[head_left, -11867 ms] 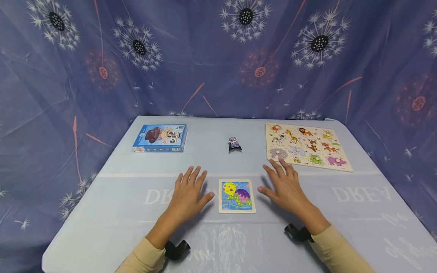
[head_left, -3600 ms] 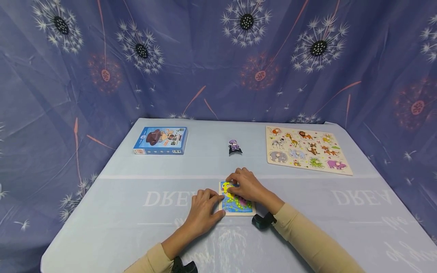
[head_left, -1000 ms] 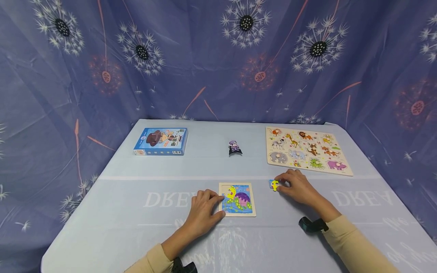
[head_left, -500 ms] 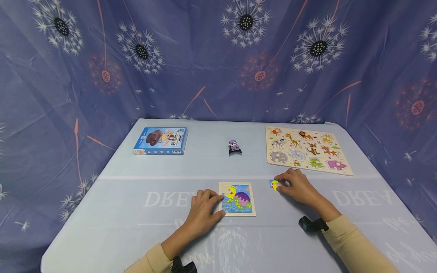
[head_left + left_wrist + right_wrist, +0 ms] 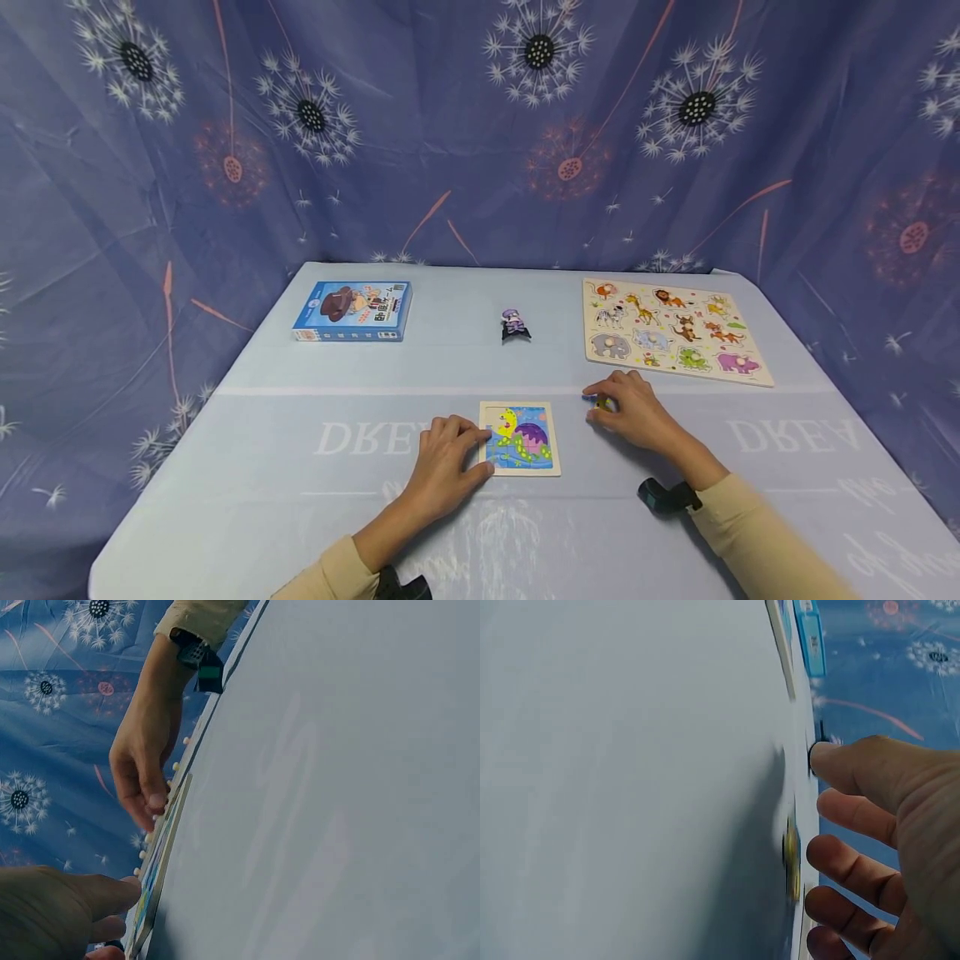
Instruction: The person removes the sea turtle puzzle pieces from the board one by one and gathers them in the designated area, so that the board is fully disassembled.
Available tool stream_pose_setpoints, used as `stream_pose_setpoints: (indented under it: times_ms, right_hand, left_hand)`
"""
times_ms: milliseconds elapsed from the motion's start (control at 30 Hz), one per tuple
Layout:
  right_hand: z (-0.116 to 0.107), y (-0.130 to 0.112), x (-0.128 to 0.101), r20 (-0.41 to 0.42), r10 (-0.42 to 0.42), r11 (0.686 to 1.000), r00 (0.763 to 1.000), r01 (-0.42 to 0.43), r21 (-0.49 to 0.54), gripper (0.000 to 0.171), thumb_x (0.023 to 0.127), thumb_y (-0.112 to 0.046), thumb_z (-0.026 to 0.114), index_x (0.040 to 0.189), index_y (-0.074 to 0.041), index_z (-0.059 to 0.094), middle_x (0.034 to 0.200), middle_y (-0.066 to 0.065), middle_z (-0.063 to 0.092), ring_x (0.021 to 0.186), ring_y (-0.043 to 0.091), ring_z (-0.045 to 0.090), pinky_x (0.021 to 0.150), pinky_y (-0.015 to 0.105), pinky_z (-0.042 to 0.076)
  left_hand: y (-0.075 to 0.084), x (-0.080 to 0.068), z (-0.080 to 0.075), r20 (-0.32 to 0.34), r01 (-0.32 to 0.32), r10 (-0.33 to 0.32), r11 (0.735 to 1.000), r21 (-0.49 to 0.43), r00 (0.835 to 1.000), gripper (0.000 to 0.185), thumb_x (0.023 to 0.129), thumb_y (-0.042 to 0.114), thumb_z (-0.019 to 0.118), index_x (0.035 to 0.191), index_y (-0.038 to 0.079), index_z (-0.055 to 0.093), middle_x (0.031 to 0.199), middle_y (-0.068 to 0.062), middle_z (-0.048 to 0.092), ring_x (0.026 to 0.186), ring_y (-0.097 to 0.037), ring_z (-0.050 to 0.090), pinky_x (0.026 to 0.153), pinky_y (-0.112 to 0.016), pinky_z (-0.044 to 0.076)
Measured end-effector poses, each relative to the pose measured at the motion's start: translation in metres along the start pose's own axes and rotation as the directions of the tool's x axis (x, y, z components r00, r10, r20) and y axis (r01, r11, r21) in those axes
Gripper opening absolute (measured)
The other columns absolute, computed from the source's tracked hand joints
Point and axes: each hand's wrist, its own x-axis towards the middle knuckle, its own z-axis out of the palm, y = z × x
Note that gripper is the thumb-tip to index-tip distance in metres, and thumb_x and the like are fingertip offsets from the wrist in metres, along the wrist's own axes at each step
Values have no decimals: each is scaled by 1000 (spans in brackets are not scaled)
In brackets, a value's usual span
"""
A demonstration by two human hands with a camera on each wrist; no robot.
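Left hand pressed small puzzle edge, fingers bent; right hand, frame centre-right, loosely covered yellow piece.

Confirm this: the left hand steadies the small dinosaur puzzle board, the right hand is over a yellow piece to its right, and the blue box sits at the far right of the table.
One thing is wrong: the blue box sits at the far left of the table, as the head view shows; the animal puzzle board is at the far right. The left hand does steady the small dinosaur puzzle board, and the right hand is over the yellow piece.
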Motion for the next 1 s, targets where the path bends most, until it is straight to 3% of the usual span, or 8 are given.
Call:
stream_pose_setpoints:
  times_ms: [367, 567, 1000]
  right_hand:
    - [16, -31, 17, 43, -77, 997, 996, 77, 8, 32, 78, -27, 75, 108, -17, 70, 90, -2, 59, 86, 14, 42, 77, 33, 31]
    - [23, -44, 23, 76, -141, 990, 987, 139, 31, 33, 78, -28, 74, 109, -17, 70, 90, -3, 60, 85, 13, 42, 77, 33, 30]
    - [32, -60, 42, 198, -235, 972, 952, 227, 62, 30, 81, -28, 72, 111, -26, 69, 95, -6, 59, 89, 11, 42, 81, 32, 32]
  left_hand:
    - [9, 3, 9, -64, -72, 69, 997, -31, 996, 33, 71, 23, 78, 101, 12, 72, 96, 0, 54, 93, -16, 42, 79, -36, 28]
    - [14, 6, 13, -5, -20, 20, 999, -38, 1000, 32, 72, 23, 77, 102, 14, 72, 97, 1, 55, 95, -16, 42, 80, -36, 29]
    - [19, 7, 17, 34, -11, 12, 1000, -20, 999, 32, 74, 26, 75, 104, 15, 72, 98, 3, 52, 95, -15, 40, 83, -37, 29]
